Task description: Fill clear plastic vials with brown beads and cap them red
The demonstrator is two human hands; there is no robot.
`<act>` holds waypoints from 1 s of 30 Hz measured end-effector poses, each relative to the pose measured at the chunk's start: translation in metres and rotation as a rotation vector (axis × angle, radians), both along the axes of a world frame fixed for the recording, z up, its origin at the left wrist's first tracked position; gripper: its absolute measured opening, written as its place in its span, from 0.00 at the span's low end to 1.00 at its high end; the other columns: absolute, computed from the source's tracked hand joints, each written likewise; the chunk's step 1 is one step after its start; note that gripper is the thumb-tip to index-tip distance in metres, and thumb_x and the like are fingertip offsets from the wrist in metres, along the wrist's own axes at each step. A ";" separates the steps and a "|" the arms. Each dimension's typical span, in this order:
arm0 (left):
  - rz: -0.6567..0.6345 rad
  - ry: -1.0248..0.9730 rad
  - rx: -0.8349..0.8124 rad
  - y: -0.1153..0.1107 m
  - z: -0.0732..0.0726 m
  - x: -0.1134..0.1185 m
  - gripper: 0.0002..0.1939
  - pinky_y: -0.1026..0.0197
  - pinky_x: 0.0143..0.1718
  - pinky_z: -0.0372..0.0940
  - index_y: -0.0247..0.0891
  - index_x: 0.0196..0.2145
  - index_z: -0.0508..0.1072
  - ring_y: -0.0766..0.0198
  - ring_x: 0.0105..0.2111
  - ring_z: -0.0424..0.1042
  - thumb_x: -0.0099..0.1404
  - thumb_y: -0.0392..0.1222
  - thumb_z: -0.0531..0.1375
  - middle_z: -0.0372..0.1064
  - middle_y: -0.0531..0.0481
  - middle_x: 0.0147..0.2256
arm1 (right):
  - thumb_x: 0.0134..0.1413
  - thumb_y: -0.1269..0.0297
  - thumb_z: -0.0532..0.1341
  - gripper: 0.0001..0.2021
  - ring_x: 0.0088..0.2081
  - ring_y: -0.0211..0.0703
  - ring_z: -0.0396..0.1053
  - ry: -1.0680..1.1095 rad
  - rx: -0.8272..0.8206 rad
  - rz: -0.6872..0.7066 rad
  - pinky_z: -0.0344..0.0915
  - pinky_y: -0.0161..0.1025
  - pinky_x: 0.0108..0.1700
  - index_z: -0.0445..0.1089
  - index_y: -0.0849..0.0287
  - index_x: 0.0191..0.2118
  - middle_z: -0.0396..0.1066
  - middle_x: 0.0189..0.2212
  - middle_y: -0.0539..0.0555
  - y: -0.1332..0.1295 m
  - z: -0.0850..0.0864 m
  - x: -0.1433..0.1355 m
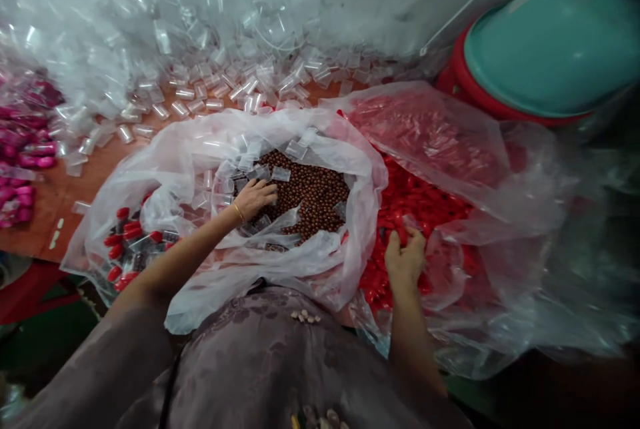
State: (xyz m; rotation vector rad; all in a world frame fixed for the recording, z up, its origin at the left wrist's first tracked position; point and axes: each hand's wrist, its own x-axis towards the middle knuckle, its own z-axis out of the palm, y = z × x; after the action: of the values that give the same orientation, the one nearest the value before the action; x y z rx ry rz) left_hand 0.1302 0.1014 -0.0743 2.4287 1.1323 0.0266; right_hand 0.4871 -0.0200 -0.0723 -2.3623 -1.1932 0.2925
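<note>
Brown beads (320,196) fill an opened white plastic bag (367,182), with clear plastic tubes (281,174) lying on them. My left hand (255,199) rests over the tubes and beads at the left side of this bag, fingers reaching forward; what is under the fingers is hidden. To the right, my right hand (406,252) is at a heap of red plastic pieces (430,206) in another clear bag. Its thumb and fingers close around a red piece (403,234). Red-capped tubes (133,230) lie at the left, beyond my left forearm.
Many clear tubes (185,93) are piled along the wall at the back left. Pink capped pieces (23,142) lie at the far left of the reddish table (50,199). A teal basin (550,49) over a red one stands at the back right.
</note>
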 end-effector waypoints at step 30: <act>0.574 -0.884 -0.536 -0.007 -0.016 0.072 0.14 0.61 0.42 0.63 0.31 0.40 0.67 0.65 0.37 0.68 0.56 0.40 0.57 0.70 0.46 0.37 | 0.38 0.66 0.53 0.04 0.16 0.33 0.60 1.357 0.415 0.091 0.70 0.47 0.36 0.56 0.55 0.25 0.59 0.14 0.40 0.045 0.048 -0.107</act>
State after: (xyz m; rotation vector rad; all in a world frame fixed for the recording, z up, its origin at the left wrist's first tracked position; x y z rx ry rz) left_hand 0.2020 0.0940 -0.0905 1.3065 1.1386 0.7794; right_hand 0.3802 0.0251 -0.0247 -1.2080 -0.5505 1.2565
